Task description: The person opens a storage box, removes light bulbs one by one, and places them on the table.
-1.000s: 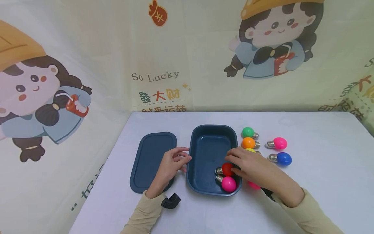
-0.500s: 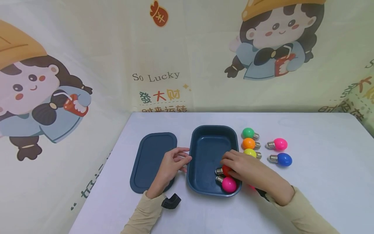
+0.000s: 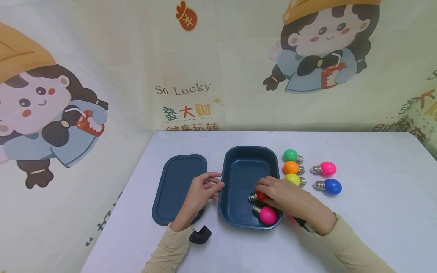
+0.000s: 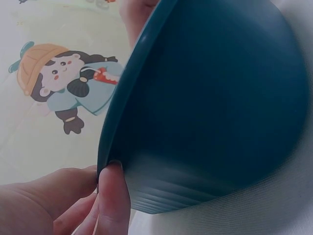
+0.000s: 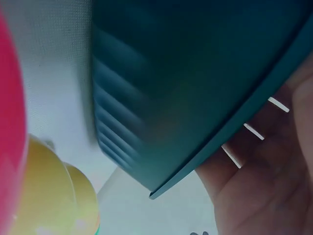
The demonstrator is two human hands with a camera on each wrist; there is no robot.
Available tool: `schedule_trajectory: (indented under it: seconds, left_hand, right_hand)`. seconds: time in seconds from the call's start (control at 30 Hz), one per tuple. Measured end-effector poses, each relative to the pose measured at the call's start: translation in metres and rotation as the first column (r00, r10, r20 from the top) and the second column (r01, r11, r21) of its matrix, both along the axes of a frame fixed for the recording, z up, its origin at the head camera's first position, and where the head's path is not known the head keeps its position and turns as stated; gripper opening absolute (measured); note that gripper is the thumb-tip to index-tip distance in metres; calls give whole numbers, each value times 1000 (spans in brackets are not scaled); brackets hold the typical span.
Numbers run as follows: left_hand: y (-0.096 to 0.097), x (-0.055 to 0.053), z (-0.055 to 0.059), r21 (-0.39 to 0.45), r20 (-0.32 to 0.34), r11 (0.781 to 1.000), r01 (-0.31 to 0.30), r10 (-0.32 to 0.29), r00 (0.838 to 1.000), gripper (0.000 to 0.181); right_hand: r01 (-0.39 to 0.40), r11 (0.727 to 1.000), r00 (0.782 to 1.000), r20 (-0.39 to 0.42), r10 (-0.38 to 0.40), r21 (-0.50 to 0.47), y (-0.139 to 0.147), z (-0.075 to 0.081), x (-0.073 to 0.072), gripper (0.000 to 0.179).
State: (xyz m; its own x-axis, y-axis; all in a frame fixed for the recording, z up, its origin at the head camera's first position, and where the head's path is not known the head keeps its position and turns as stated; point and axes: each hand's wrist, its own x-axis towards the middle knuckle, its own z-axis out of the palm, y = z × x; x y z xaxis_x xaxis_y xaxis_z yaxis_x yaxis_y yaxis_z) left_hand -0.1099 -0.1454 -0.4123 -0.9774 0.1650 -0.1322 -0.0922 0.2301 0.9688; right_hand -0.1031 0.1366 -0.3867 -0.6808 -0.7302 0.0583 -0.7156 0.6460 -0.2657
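Note:
Inside the dark blue box [image 3: 243, 174], my right hand [image 3: 288, 194] reaches over the right rim and holds a red light bulb [image 3: 261, 196]. The fingers cover most of its red globe; its metal screw base points left. Beside it on the box floor lies a pink bulb [image 3: 268, 215]. My left hand [image 3: 203, 189] touches the outside of the box's left wall near the rim with loosely bent fingers. The left wrist view shows those fingertips against the wall [image 4: 205, 107]. From the right wrist, my palm [image 5: 264, 196] appears beyond the rim, and the held bulb is hidden.
A flat dark blue lid [image 3: 177, 185] lies left of the box, partly under my left hand. Right of the box lie green [image 3: 290, 155], orange [image 3: 291, 167], yellow [image 3: 292, 179], pink [image 3: 328, 168] and blue [image 3: 332, 186] bulbs. Another pink bulb [image 5: 10, 132] sits below my right wrist.
My right hand has moved left and further into the box. The red bulb has shifted slightly left and up, away from the pink one. My left hand stays in place.

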Motion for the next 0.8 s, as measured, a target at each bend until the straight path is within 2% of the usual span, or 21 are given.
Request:
schedule_trajectory:
  seconds: [0.23, 0.57, 0.8]
  left_hand:
    - [0, 0, 0, -3, -2, 1000, -2, 2, 1000, 40]
    - [0, -1, 1, 4, 3, 1000, 1, -1, 1000, 39]
    - [-1, -1, 2, 7, 7, 1000, 6, -6, 1000, 39]
  right_hand:
    - [-4, 1000, 1000, 17, 4, 27, -2, 0, -1, 32]
    - [-47, 999, 997, -56, 47, -4, 0, 7, -1, 30]
    - [-40, 999, 996, -76, 39, -18, 3, 16, 2, 35]
